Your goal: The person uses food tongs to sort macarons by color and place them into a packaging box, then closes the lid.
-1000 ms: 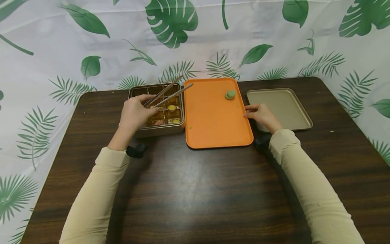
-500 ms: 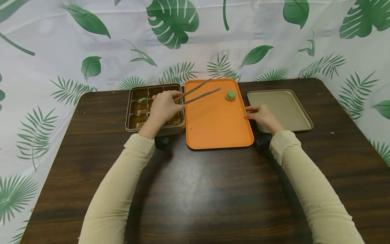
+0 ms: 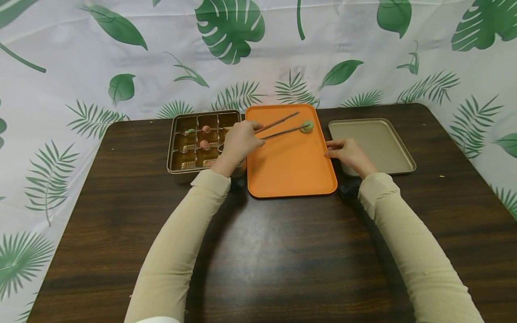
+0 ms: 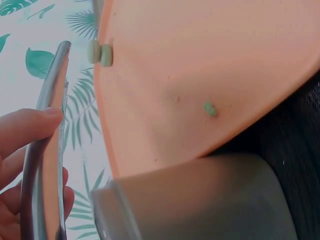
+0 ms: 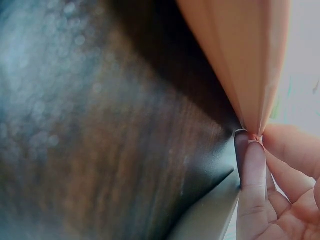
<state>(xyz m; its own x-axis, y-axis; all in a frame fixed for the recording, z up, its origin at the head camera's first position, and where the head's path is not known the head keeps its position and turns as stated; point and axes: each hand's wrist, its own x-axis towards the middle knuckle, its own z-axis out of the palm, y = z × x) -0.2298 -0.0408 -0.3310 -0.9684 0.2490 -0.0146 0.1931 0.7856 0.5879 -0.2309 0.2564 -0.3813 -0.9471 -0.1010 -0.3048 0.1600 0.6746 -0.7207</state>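
Over the orange tray point(image 3: 291, 168) my left hand point(image 3: 241, 141) holds metal tongs point(image 3: 278, 121), their two arms spread apart. The tips reach the pale green round pieces point(image 3: 308, 127) in the tray's far right part; whether they touch is unclear. In the left wrist view the green pieces point(image 4: 106, 55) show as two rounded discs side by side, and the tongs point(image 4: 44, 145) lie between thumb and fingers. At the tray's right edge, my right hand point(image 3: 348, 156) pinches the rim. The right wrist view shows thumb and fingertips meeting at the tray edge point(image 5: 245, 65).
A gold divided box point(image 3: 171, 152) stands left of the tray, with small pink and green pieces in some compartments. My left forearm hides its right part. To the right lies a shallow gold tray point(image 3: 373, 146). A green crumb point(image 4: 210, 109) lies on the orange tray.
My left hand has moved right from above the divided box to the orange tray, bringing the tongs to the green pieces. My right hand stays at the tray's edge.
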